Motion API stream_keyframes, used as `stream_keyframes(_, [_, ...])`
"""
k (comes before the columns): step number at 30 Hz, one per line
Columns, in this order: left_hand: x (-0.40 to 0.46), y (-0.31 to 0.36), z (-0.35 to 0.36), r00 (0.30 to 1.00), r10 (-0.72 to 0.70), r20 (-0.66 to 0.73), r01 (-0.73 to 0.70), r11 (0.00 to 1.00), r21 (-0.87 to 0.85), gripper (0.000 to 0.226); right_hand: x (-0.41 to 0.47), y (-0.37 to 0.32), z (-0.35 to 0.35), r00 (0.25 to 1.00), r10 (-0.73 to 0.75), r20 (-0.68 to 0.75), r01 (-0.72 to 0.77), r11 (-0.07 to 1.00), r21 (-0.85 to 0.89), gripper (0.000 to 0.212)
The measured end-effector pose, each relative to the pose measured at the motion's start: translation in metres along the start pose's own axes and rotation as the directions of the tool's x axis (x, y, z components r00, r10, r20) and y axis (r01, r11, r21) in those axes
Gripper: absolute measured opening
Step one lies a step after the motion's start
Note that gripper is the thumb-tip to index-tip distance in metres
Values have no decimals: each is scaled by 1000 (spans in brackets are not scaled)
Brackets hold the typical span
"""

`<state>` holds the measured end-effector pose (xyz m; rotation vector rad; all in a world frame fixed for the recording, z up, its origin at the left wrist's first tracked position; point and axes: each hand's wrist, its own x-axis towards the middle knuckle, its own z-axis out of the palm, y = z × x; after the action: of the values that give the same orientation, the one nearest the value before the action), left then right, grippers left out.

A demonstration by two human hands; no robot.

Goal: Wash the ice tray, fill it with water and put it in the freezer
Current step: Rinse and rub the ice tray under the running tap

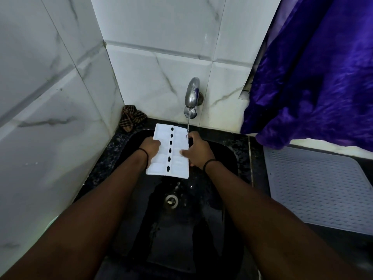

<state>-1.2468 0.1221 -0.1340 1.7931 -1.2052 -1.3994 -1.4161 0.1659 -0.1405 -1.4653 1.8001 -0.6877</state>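
Both hands are on the tray (168, 152) over the sink, and it's all about where that stream is landing. The left hand (151, 147) is gripping the tray's left long edge, fingers curled over the rim. The right hand (194, 150) is holding the opposite long edge, thumb lying on the top face, fingers wrapping the side. The tray's long axis is running straight away from the person, far end pointing at the tap (192, 96), near end hanging above the drain (171, 201).

Now the key relation: water (188, 123) is falling from the tap and striking just at the tray's right edge, right by the right hand's fingertips, not over the middle cells. So the right hand is the nearer one to the stream. To my eye, the tray is needing a shift rightward under the tap. Left of the tap, a brown cloth (132, 117) is sitting in the corner; right of it, a purple cloth (314, 77) is hanging above a grey mat (316, 186).
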Motion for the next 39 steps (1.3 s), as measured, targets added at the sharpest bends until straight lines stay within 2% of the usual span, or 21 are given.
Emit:
stream_keyframes(5, [2, -1, -5, 998, -48, 34, 51, 994, -100, 26, 4, -11, -3, 980, -163, -118, 132, 963, -234, 49])
stream_keyframes(11, [4, 6, -9, 999, -34, 41, 42, 981, -189, 22, 12, -22, -6, 946, -303, -116, 233, 882, -410, 48])
stream_keyframes(12, [4, 6, -8, 999, -37, 35, 43, 974, -222, 22, 13, -22, -6, 949, -290, -125, 224, 898, -377, 49])
stream_keyframes(14, [4, 6, -6, 1000, -19, 5, 20, 954, -299, 24, 12, -23, -6, 967, -197, -159, 165, 967, -193, 52])
stream_keyframes(17, [3, 5, 0, 996, 38, -76, -62, 935, -350, 28, 10, -20, -2, 980, 94, -176, -66, 985, 160, 44])
stream_keyframes(18, [3, 4, 3, 992, 60, -107, -95, 929, -357, 28, 7, -18, -1, 970, 218, -103, -175, 931, 321, 38])
stream_keyframes(19, [1, 3, 6, 987, 83, -136, -127, 923, -363, 29, 4, -16, 1, 953, 302, 18, -272, 829, 488, 29])
stream_keyframes(20, [0, 3, 9, 981, 105, -161, -158, 917, -365, 29, -1, -15, 3, 931, 335, 144, -350, 714, 606, 21])
stream_keyframes(21, [-1, 2, 12, 975, 124, -184, -185, 913, -364, 29, -7, -14, 5, 918, 338, 209, -387, 640, 664, 19])
stream_keyframes(25, [-2, 4, 15, 933, 201, -299, -295, 903, -313, 27, -19, -5, 15, 931, 291, 219, -353, 579, 735, 16])
stream_keyframes(27, [-2, 6, 15, 919, 229, -321, -328, 897, -298, 27, -19, -5, 17, 934, 282, 219, -348, 587, 731, 22])
stream_keyframes(31, [-5, 11, 16, 936, 219, -274, -314, 872, -375, 27, -10, -11, 13, 922, 338, 190, -360, 562, 745, 9])
stream_keyframes(33, [-7, 12, 17, 926, 276, -259, -360, 852, -381, 29, -5, -14, 11, 915, 350, 202, -371, 526, 765, 13])
stream_keyframes(36, [-14, 14, 22, 889, 392, -238, -453, 833, -317, 34, -2, -17, 10, 902, 370, 220, -389, 479, 787, 14])
stream_keyframes(39, [-18, 17, 31, 884, 414, -218, -457, 863, -214, 43, -2, -17, 13, 888, 397, 230, -424, 518, 743, 26])
